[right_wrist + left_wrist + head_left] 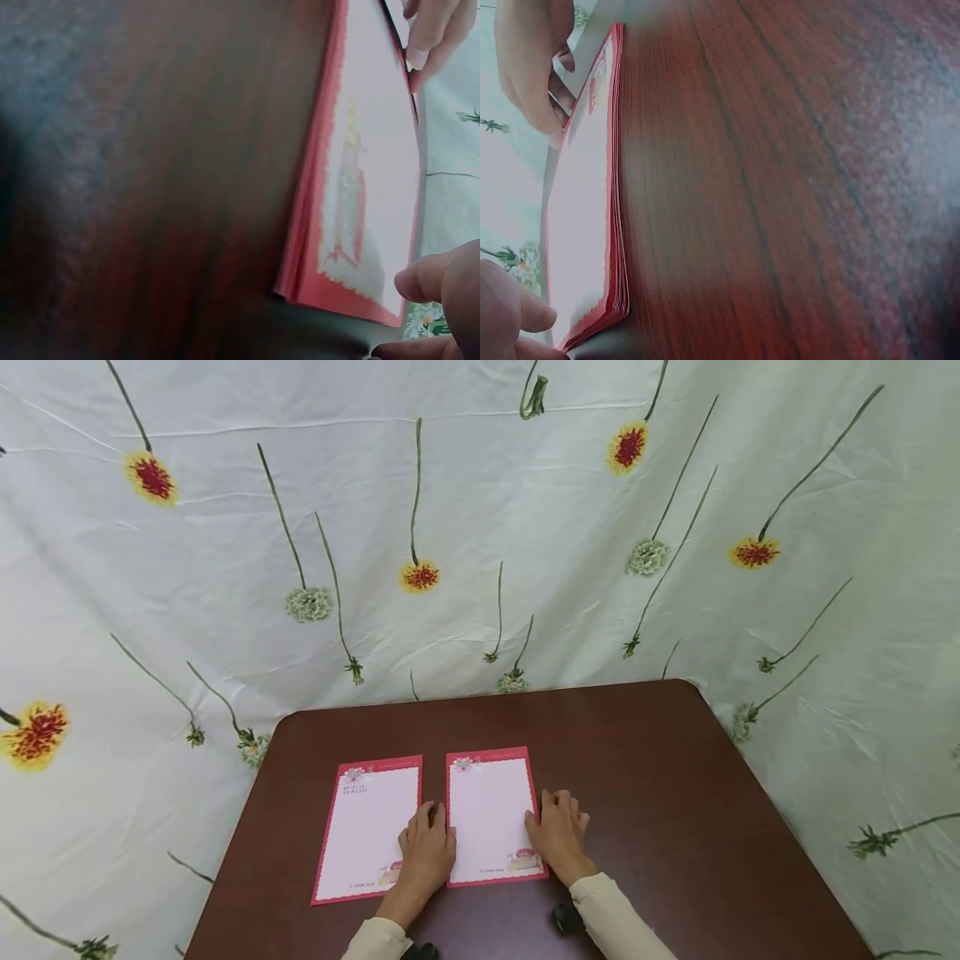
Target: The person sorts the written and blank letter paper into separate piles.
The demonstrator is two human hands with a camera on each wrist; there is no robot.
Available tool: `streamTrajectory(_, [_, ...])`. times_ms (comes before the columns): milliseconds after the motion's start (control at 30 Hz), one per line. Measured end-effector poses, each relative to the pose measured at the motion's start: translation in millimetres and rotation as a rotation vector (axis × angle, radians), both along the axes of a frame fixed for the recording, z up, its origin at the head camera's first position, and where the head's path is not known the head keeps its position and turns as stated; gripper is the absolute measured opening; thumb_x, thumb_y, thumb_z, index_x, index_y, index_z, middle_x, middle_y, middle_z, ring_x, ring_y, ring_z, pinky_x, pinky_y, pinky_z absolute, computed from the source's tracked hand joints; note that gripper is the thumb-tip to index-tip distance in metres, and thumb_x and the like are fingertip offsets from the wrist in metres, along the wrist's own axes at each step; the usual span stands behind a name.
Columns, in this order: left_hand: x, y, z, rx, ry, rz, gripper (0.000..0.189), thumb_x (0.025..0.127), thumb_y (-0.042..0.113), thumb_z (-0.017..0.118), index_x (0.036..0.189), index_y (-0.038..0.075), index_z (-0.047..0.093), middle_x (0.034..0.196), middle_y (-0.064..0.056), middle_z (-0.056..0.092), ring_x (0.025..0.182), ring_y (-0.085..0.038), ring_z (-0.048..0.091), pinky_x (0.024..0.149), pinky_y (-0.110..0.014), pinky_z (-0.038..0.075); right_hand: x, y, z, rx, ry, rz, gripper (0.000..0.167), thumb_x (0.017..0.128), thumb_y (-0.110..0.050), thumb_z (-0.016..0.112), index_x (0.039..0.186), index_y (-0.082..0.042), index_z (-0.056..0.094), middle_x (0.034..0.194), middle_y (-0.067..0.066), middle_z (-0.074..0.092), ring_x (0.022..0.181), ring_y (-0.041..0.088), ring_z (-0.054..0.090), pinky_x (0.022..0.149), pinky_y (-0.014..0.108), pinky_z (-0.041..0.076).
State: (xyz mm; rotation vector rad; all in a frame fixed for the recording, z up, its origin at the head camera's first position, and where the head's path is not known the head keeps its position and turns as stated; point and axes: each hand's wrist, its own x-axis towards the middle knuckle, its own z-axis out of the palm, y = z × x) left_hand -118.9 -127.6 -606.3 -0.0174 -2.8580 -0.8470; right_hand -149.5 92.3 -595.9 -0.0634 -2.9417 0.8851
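A stack of white letter paper with red borders [491, 814] lies on the table between both hands. My left hand [429, 850] pinches its left edge, the thumb at the edge. On the opposite side my right hand [558, 837] pinches the right edge, its thumb [420, 279] reaching over the border. Several layered sheets show along the stack's near side [615, 187] in the left wrist view. A second red-bordered letter paper [367, 835], with small writing near its top, lies to the left, partly covered by my left hand. The fingertips under the edges are hidden.
The dark brown wooden table [660, 810] stretches to both sides and behind the papers. A white cloth with printed flowers [465, 527] hangs behind it. Black objects [567, 918] show beside the wrists.
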Motion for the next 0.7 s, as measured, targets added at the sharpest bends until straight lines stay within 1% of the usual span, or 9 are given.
streamTrajectory(67, [-0.4,0.8,1.2,-0.006,-0.013,-0.004,0.049,0.099,0.012,0.063,0.140,-0.014,0.056,0.146,-0.031,0.046,0.136,-0.050,0.042,0.103,-0.069,0.030,1.5,0.8,-1.4,-0.003,0.001,0.006,0.055,0.097,-0.028,0.071,0.140,0.005,0.062,0.125,0.021,0.055,0.119,0.039,0.049,0.094,0.059,0.034])
streamTrajectory(167, [-0.7,2.0,-0.4,0.006,-0.011,-0.009,0.049,0.099,0.011,0.062,0.141,-0.014,0.056,0.147,-0.032,0.047,0.137,-0.050,0.041,0.103,-0.069,0.029,3.1,0.5,-2.1,-0.022,0.010,0.007,0.054,0.097,-0.027,0.071,0.140,0.005,0.062,0.122,0.019,0.055,0.117,0.038,0.049,0.095,0.059,0.033])
streamTrajectory(333, [0.6,4.2,-6.1,0.013,0.037,-0.011,0.046,0.100,0.009,0.060,0.139,-0.015,0.057,0.143,-0.033,0.049,0.136,-0.051,0.042,0.101,-0.069,0.028,5.1,-2.3,-3.1,-0.016,0.016,0.005,0.053,0.097,-0.027,0.072,0.141,0.003,0.063,0.121,0.017,0.055,0.115,0.036,0.049,0.095,0.058,0.033])
streamTrajectory(467, [1.6,6.4,-1.4,-0.017,0.039,-0.009,0.044,0.101,0.009,0.060,0.137,-0.014,0.058,0.142,-0.032,0.050,0.134,-0.051,0.045,0.100,-0.068,0.030,5.4,-5.0,-3.2,-0.002,0.023,0.005,0.050,0.097,-0.026,0.072,0.139,0.000,0.065,0.121,0.016,0.055,0.112,0.035,0.049,0.093,0.057,0.033])
streamTrajectory(600, [3.1,8.7,5.6,-0.057,0.011,-0.012,0.044,0.101,0.009,0.060,0.138,-0.014,0.057,0.143,-0.031,0.050,0.134,-0.049,0.046,0.101,-0.067,0.031,5.6,-7.1,-2.8,0.007,0.031,0.007,0.048,0.096,-0.024,0.072,0.137,0.000,0.065,0.121,0.016,0.055,0.111,0.035,0.049,0.092,0.058,0.033])
streamTrajectory(700, [3.5,10.2,7.9,-0.078,-0.019,-0.015,0.046,0.103,0.011,0.059,0.141,-0.014,0.055,0.145,-0.031,0.049,0.136,-0.048,0.045,0.104,-0.066,0.031,6.3,-8.0,-2.6,0.013,0.035,0.011,0.048,0.096,-0.025,0.072,0.136,0.000,0.066,0.121,0.016,0.056,0.112,0.035,0.049,0.093,0.059,0.033])
